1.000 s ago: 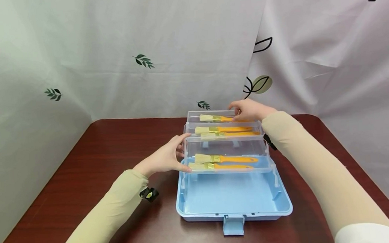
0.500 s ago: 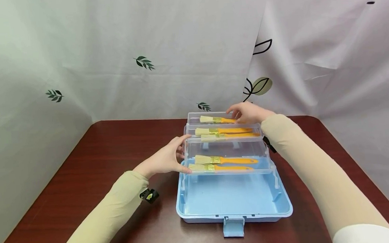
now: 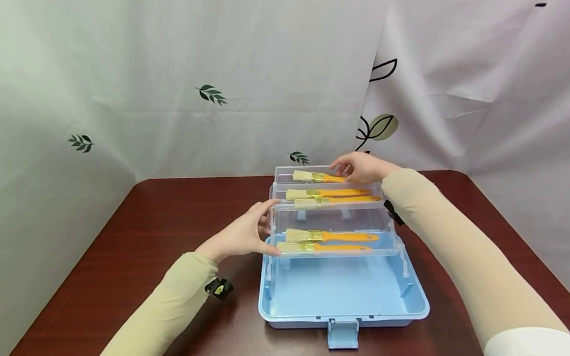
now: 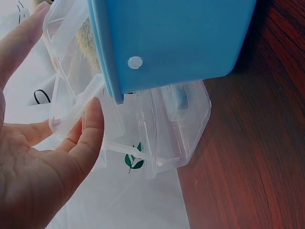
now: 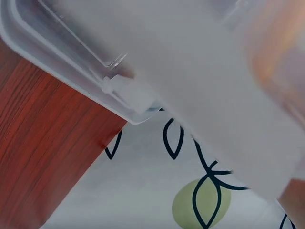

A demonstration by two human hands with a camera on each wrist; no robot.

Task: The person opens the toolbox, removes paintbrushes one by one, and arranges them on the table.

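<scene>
A blue toolbox lies open, with clear stacked trays raised above its base. My left hand grips the left end of the lower clear tray, thumb at its front corner and fingers behind. That tray bears two paintbrushes with yellow handles; the middle tray bears two more. In the rearmost clear compartment lies another paintbrush. My right hand reaches over it, thumb and fingers pinching its handle, whose end is hidden. The right wrist view is blurred and shows no fingers clearly.
The toolbox stands on a dark red wooden table. Its blue latch hangs down at the front. A pale cloth with leaf prints rises behind the table's far edge.
My right hand has shifted slightly left and down along the rear paintbrush, whose handle end sits a little lower. The left hand keeps its place on the tray.
</scene>
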